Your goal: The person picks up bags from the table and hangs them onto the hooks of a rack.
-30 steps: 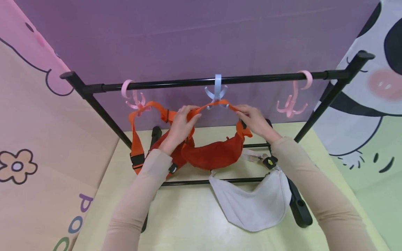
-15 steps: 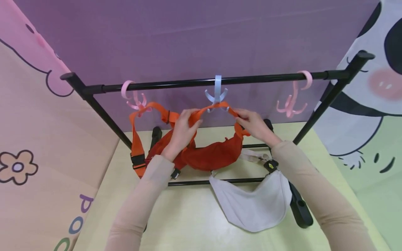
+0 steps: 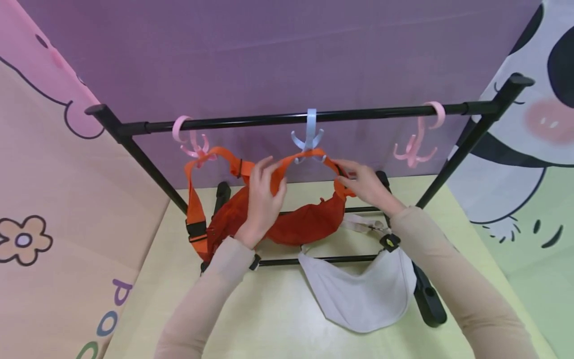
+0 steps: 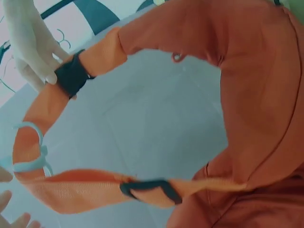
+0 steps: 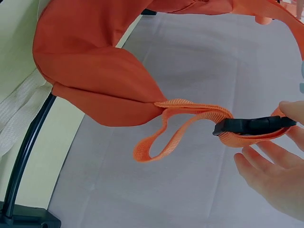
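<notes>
A red-orange waist bag (image 3: pixel 309 224) hangs by its orange strap (image 3: pixel 289 162) from the light-blue hook (image 3: pixel 310 137) in the middle of the black rail. My left hand (image 3: pixel 264 194) is beside the strap's left side, fingers spread; in the left wrist view its fingertips (image 4: pixel 7 211) are apart from the strap. On the strap's other side, my right hand (image 3: pixel 367 187) lightly pinches the strap by its black buckle (image 5: pixel 254 126), thumb above and fingers below. A second red bag (image 3: pixel 226 214) hangs on the left pink hook (image 3: pixel 197 149), partly behind my left arm.
A pink hook (image 3: pixel 417 144) hangs at the rail's right end. A pale grey bag (image 3: pixel 363 294) lies at the rack's lower bar, front right. The black rack (image 3: pixel 251 119) stands on a light wooden tabletop (image 3: pixel 278 319) before a purple backdrop (image 3: pixel 287 60).
My left hand has let go of the strap and spread its fingers, moving slightly down. My right hand has moved slightly down along the strap. The strap's loop has sunk a little on the blue hook.
</notes>
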Available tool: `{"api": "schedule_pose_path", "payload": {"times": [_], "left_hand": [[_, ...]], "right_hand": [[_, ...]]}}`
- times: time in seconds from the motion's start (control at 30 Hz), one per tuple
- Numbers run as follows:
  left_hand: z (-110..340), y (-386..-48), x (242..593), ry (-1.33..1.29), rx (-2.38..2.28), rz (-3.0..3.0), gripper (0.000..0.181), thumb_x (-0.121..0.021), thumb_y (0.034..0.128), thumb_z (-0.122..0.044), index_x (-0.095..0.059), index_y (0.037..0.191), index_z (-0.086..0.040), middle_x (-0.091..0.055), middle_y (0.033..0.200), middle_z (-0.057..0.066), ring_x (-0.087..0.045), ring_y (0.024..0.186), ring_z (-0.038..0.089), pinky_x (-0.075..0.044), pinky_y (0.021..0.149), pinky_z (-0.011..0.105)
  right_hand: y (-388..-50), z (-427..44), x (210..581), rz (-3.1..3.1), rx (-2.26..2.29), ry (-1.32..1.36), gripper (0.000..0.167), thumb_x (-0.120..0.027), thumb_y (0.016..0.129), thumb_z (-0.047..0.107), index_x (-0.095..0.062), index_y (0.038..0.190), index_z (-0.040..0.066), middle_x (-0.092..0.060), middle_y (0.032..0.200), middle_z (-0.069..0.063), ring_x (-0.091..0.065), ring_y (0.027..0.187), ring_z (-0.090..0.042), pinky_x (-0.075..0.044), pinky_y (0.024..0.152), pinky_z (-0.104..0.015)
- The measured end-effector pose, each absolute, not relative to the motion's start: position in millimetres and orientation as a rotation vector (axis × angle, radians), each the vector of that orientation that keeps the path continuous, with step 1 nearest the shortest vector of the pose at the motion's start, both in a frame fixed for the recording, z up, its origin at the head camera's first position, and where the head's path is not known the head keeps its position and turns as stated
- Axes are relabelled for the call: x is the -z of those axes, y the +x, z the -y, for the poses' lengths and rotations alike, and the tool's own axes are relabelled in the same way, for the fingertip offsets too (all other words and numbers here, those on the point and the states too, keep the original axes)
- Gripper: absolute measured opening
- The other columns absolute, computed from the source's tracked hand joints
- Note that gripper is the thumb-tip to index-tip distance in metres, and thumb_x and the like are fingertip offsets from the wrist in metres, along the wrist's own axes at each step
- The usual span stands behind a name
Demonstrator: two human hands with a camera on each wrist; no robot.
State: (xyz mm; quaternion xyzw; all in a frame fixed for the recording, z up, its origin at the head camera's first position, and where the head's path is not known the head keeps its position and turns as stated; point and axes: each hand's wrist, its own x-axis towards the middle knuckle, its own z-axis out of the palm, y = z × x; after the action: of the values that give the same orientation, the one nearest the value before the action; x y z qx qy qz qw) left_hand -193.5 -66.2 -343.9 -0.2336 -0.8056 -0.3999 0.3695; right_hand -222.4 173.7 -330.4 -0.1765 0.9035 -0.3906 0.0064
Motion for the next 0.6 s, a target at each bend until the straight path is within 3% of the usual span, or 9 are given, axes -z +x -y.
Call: {"api": "schedule_pose_path", "payload": {"times": [0.17,0.27,0.43,0.6], "left_hand": [[62,-183,353,-0.612,1.035,1.947,0.025,-0.056,0.0774,0.006,-0.055,0.102,0.004,-0.046,0.115,0.021,-0.043,0.105,0.031,-0.039,0.081,0.037],[59,-177,359,-0.637,1.041,1.929,0.024,-0.056,0.0771,0.007,-0.056,0.101,0.004,-0.047,0.113,0.020,-0.044,0.101,0.031,-0.040,0.077,0.036],[56,-165,370,-0.685,1.065,1.942,0.021,-0.055,0.0781,0.005,-0.056,0.099,0.004,-0.049,0.111,0.021,-0.045,0.101,0.031,-0.040,0.080,0.038],[53,-156,384,-0.715,1.082,2.002,0.021,-0.056,0.0776,0.005,-0.055,0.099,0.002,-0.050,0.110,0.019,-0.046,0.101,0.029,-0.040,0.084,0.040]], "right_hand": [[-220,-179,334,-2.824,1.197,-0.538,0.055,-0.056,0.087,0.016,-0.034,0.137,0.015,-0.042,0.132,-0.014,-0.048,0.109,-0.037,-0.047,0.070,-0.040],[-218,-182,337,-2.824,1.186,-0.551,0.057,-0.057,0.087,0.018,-0.032,0.138,0.014,-0.041,0.133,-0.015,-0.047,0.110,-0.037,-0.045,0.077,-0.043],[-215,-190,343,-2.836,1.174,-0.641,0.054,-0.057,0.086,0.015,-0.035,0.136,0.008,-0.041,0.132,-0.017,-0.045,0.112,-0.035,-0.038,0.089,-0.047],[-212,-199,353,-2.811,1.190,-0.652,0.053,-0.056,0.087,0.015,-0.036,0.135,0.007,-0.042,0.132,-0.017,-0.042,0.115,-0.035,-0.038,0.089,-0.048]]}}
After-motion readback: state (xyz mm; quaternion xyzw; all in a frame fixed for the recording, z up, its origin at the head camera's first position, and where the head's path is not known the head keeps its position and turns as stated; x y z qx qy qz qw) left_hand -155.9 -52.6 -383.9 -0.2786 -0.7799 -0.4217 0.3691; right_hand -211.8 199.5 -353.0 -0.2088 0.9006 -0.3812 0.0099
